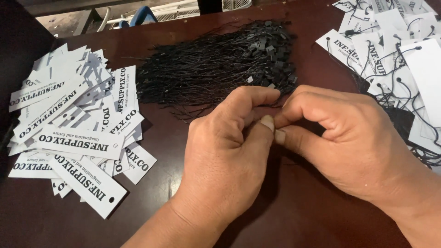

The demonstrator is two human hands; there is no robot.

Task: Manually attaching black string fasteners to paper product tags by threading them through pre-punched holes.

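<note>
My left hand [227, 147] and my right hand [342, 135] meet at their fingertips over the dark brown table [151, 206], thumbs touching. Both pinch something small and dark between thumb and forefinger; it looks like a black string fastener, mostly hidden by the fingers. Just beyond the fingertips lies a big bundle of black string fasteners [216, 64] with small square plastic locks at its right end.
A loose pile of white paper tags with black print [76, 124] covers the left of the table. Several white tags with black strings threaded through them [395, 50] lie at the right. A white wire rack [179, 9] stands past the far edge.
</note>
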